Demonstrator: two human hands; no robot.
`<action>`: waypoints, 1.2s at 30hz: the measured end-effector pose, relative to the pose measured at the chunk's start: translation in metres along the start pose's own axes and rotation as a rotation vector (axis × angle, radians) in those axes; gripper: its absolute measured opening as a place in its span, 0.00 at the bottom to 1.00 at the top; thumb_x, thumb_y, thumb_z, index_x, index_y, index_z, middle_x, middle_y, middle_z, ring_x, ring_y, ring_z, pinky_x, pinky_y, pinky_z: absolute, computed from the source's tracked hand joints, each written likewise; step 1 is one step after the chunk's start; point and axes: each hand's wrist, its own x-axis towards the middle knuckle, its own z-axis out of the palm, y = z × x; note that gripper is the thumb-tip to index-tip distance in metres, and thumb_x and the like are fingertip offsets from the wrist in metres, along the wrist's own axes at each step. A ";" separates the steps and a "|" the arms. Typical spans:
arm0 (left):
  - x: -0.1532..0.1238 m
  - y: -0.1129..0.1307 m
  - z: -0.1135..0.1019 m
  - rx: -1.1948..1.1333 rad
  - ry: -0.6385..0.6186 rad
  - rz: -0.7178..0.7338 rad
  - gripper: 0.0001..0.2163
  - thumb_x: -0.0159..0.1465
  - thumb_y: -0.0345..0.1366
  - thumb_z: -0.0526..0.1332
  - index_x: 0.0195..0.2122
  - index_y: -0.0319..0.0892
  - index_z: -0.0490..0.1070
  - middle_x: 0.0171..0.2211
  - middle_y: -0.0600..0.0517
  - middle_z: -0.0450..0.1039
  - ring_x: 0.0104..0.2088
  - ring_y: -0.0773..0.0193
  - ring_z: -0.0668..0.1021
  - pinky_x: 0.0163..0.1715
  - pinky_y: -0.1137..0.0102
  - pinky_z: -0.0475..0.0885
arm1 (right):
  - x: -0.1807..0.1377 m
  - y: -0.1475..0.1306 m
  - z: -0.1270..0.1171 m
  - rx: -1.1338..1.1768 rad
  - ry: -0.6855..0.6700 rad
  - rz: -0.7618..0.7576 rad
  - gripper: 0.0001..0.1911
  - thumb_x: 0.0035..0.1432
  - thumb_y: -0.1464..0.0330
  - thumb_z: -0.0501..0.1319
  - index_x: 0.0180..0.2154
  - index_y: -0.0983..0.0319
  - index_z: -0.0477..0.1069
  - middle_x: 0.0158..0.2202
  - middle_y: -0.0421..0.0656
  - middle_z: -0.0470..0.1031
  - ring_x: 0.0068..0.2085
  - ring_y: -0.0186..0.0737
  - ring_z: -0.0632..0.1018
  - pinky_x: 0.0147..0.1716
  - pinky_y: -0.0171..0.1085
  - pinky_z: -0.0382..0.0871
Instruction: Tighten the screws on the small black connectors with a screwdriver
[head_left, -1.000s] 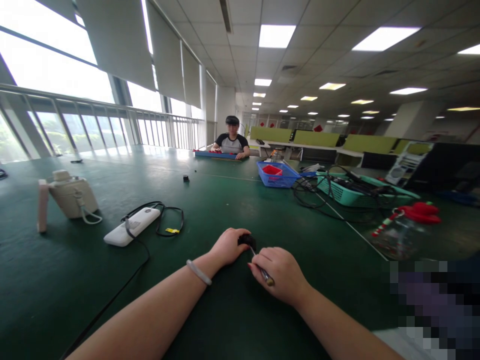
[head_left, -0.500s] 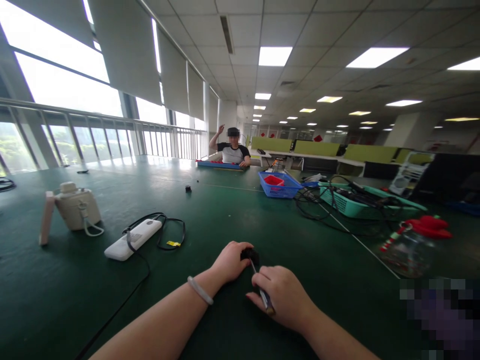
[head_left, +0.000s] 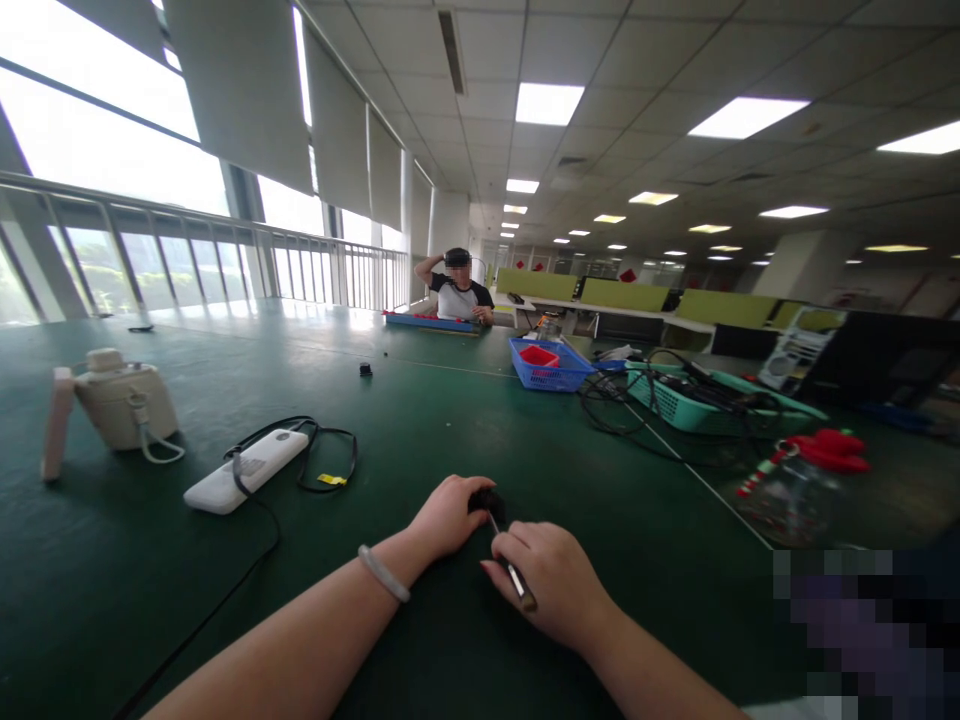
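My left hand (head_left: pixel 448 516) rests on the green table (head_left: pixel 465 420) with its fingers closed round a small black part (head_left: pixel 487 500). My right hand (head_left: pixel 553 584) is just to the right of it, closed on a thin metal screwdriver (head_left: pixel 513 572). The tool's tip points up and left into the black part. A pale bracelet (head_left: pixel 382 572) sits on my left wrist.
A white power bank (head_left: pixel 247 470) with a black cable lies at left, beside a cream jug-shaped device (head_left: pixel 120 408). A blue basket (head_left: pixel 551 365), a teal basket (head_left: pixel 697 405) of cables and a red-lidded jar (head_left: pixel 802 478) stand at right. A person (head_left: pixel 459 290) sits at the far end.
My hands have kept their grip and hardly moved. The person at the far end raised one arm to the head. My view shifted slightly.
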 end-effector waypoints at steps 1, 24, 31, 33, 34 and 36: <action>0.000 0.000 0.000 0.001 0.000 0.005 0.22 0.56 0.32 0.64 0.53 0.47 0.72 0.47 0.48 0.76 0.50 0.55 0.75 0.54 0.63 0.67 | 0.000 0.000 0.000 -0.003 -0.005 -0.002 0.05 0.62 0.65 0.60 0.34 0.59 0.72 0.30 0.38 0.73 0.31 0.36 0.72 0.30 0.35 0.59; -0.001 0.003 -0.003 0.020 -0.013 0.007 0.21 0.58 0.33 0.64 0.53 0.47 0.72 0.47 0.49 0.76 0.50 0.55 0.75 0.54 0.64 0.67 | 0.000 0.001 0.001 -0.013 0.053 -0.044 0.08 0.65 0.68 0.56 0.33 0.60 0.72 0.28 0.39 0.73 0.29 0.35 0.71 0.29 0.35 0.57; 0.000 0.000 -0.001 0.022 -0.009 0.028 0.21 0.58 0.33 0.64 0.54 0.46 0.72 0.47 0.48 0.76 0.50 0.55 0.75 0.53 0.64 0.68 | 0.000 0.001 0.002 -0.031 0.071 -0.053 0.09 0.65 0.68 0.56 0.33 0.60 0.71 0.28 0.39 0.72 0.28 0.34 0.71 0.29 0.35 0.56; 0.000 -0.001 0.000 0.024 -0.007 0.028 0.21 0.58 0.33 0.64 0.53 0.47 0.72 0.47 0.49 0.76 0.50 0.55 0.75 0.52 0.64 0.68 | 0.000 0.001 0.001 -0.038 0.074 -0.057 0.09 0.65 0.68 0.56 0.32 0.60 0.71 0.27 0.39 0.72 0.28 0.34 0.71 0.29 0.35 0.56; 0.000 -0.001 0.000 0.025 -0.007 0.026 0.21 0.58 0.33 0.64 0.53 0.47 0.72 0.47 0.49 0.76 0.50 0.55 0.75 0.52 0.64 0.68 | 0.000 0.001 0.001 -0.041 0.071 -0.059 0.08 0.64 0.69 0.56 0.32 0.60 0.71 0.27 0.39 0.72 0.28 0.34 0.71 0.29 0.35 0.56; -0.001 0.000 0.000 0.024 -0.008 0.017 0.21 0.57 0.33 0.64 0.53 0.47 0.71 0.47 0.49 0.76 0.50 0.55 0.75 0.53 0.64 0.68 | 0.000 0.000 0.000 -0.044 0.058 -0.057 0.08 0.64 0.69 0.56 0.32 0.61 0.71 0.27 0.39 0.72 0.28 0.33 0.71 0.29 0.35 0.57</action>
